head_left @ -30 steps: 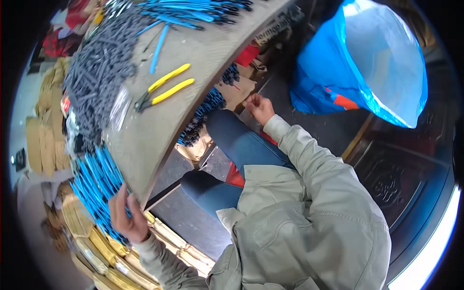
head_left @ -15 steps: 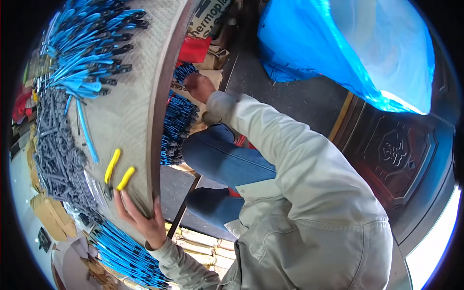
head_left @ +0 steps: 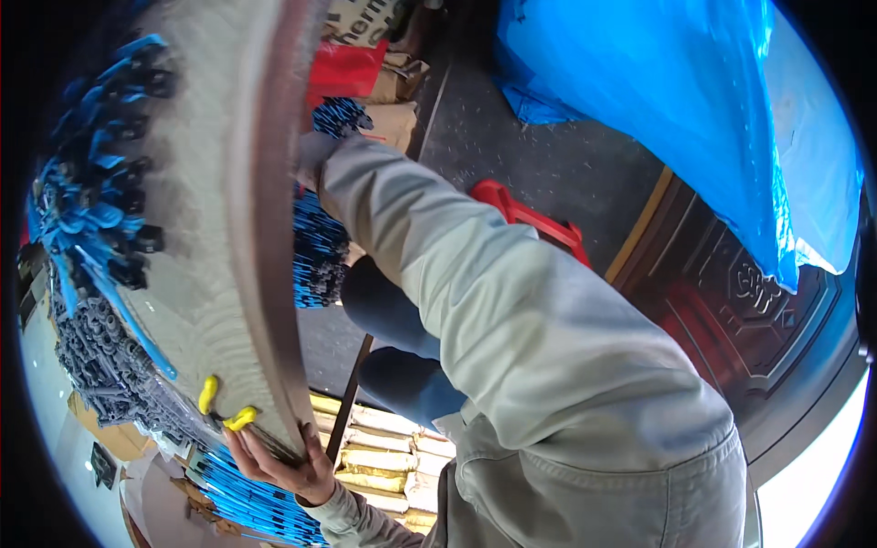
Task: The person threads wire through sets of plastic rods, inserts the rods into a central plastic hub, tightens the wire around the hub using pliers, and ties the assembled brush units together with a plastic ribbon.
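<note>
Our left hand [head_left: 274,461] grips the near edge of the counter [head_left: 265,274], fingers curled over the rim, just beside the yellow-handled pliers [head_left: 224,406]. Our right hand [head_left: 311,160] reaches below the counter's edge toward the bundles of blue cables [head_left: 320,247] stacked there (its grip is hidden, so we cannot tell). We judge we are fetching a bundle; next comes a firm grasp.

Two yellow handles [head_left: 225,407], seemingly

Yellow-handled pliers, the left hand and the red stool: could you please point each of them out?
yellow-handled pliers [head_left: 239,418], head view, on one yellow handle.
left hand [head_left: 279,464], head view, on its palm.
red stool [head_left: 525,216], head view, on its top edge.
</note>
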A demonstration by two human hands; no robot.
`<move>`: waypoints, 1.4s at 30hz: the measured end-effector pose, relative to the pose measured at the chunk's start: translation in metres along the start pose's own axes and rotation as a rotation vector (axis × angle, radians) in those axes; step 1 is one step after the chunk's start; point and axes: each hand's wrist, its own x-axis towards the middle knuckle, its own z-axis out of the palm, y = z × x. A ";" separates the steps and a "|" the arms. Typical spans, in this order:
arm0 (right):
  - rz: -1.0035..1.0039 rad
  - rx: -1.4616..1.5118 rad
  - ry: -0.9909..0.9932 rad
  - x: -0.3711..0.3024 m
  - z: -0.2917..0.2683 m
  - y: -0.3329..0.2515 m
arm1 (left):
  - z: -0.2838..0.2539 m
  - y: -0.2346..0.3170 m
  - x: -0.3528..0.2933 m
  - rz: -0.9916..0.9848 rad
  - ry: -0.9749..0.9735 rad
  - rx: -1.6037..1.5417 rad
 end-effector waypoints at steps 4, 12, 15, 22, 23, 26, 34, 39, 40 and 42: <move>-0.243 0.007 -0.318 -0.015 -0.026 -0.010 | -0.018 -0.011 -0.009 -0.014 -0.007 0.121; -0.274 -0.345 -0.706 0.053 -0.062 0.020 | -0.004 -0.001 -0.001 0.037 0.026 0.137; -0.280 -0.377 -0.753 0.060 -0.061 0.022 | -0.006 -0.002 -0.001 0.054 0.022 0.130; -0.288 -0.424 -0.764 0.070 -0.038 0.035 | -0.005 -0.006 -0.004 0.018 0.037 0.069; -0.297 -0.419 -0.756 0.075 -0.039 0.043 | -0.003 -0.004 -0.002 0.018 0.041 0.046; -0.297 -0.404 -0.758 0.072 -0.041 0.059 | 0.004 -0.005 -0.004 0.006 0.028 0.002; -0.250 -0.402 -0.740 0.062 -0.055 0.008 | -0.008 -0.006 -0.004 0.007 0.008 0.057; -0.197 -0.396 -0.645 0.039 -0.053 -0.047 | -0.004 -0.006 -0.002 0.029 0.002 0.073; -0.164 -0.379 -0.555 0.041 -0.047 -0.055 | -0.001 -0.005 0.000 0.032 0.004 0.062; -0.134 -0.349 -0.481 0.049 -0.039 -0.067 | -0.004 -0.006 -0.003 0.020 0.005 0.066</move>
